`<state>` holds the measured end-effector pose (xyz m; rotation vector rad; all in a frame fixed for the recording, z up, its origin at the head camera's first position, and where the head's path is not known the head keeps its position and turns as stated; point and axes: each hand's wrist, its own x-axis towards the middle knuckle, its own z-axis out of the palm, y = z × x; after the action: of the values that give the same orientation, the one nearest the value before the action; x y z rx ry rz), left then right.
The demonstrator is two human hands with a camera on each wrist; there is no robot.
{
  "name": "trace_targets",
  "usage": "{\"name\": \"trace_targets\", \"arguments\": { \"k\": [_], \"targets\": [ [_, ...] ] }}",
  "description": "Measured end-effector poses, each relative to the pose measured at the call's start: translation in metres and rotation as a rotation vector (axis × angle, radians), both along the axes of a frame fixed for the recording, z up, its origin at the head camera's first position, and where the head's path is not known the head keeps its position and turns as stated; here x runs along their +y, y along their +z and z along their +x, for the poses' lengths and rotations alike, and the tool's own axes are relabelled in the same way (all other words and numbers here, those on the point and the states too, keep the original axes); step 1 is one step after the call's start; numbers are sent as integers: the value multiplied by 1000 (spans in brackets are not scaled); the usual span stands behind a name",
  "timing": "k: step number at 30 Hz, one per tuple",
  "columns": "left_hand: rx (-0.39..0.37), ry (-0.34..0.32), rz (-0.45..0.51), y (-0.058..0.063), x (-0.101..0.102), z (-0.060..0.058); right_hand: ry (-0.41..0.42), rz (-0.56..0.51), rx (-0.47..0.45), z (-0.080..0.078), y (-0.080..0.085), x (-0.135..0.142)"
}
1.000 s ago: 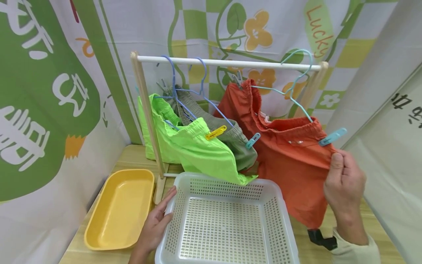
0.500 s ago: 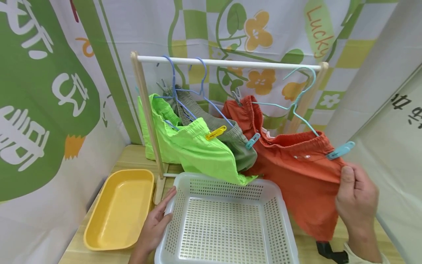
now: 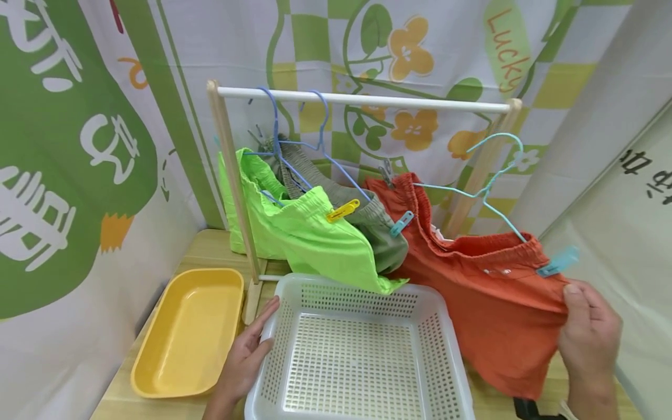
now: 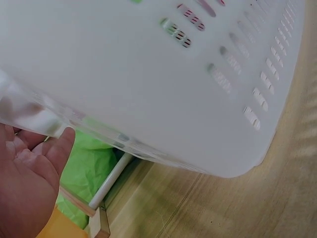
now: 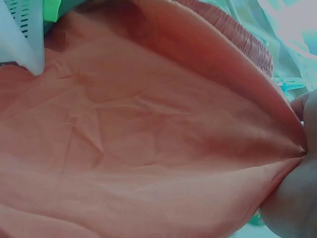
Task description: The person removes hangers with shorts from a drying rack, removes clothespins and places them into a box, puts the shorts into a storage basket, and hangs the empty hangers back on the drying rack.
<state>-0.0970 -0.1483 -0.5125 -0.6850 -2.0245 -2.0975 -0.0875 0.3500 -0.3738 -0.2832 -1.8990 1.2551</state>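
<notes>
Orange-red shorts [image 3: 504, 315] hang from a mint-green hanger [image 3: 485, 189], whose hook is off the white rail. A light-blue clothespin [image 3: 557, 262] clips their right waist corner and a grey one [image 3: 387, 173] the far corner. My right hand [image 3: 590, 329] pinches the side edge of the shorts just below the blue clothespin; the right wrist view shows the cloth [image 5: 148, 124] drawn taut to the fingers. My left hand [image 3: 244, 356] rests with straight fingers against the left side of a white perforated basket [image 3: 280, 350], its fingertips at the rim.
Bright green shorts [image 3: 315, 233] and grey-green shorts [image 3: 383, 245] hang on blue hangers [image 3: 325, 149] from the rack's white rail [image 3: 367, 100]. A yellow tray [image 3: 189, 338] lies on the wooden table at left. Patterned curtains stand close behind and on both sides.
My right hand has moved right and down with the orange-red shorts and their hanger. The hanger's hook has dropped from rail height to below it. My left hand and the basket stay in place.
</notes>
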Motion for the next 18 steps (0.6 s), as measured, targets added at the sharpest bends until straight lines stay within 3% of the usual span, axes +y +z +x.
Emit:
{"name": "trace_targets", "arguments": {
  "k": [3,6,13,18],
  "targets": [
    [6,2,2,1,0,0,-3,-179,-17,0,-2,8],
    [10,1,2,2,1,0,-13,-278,-46,2,-3,14],
    [15,9,-6,1,1,-1,-23,-437,-57,6,-10,26],
    [6,12,-8,2,2,-1,-116,-534,-93,1,-17,38]
  ]
}}
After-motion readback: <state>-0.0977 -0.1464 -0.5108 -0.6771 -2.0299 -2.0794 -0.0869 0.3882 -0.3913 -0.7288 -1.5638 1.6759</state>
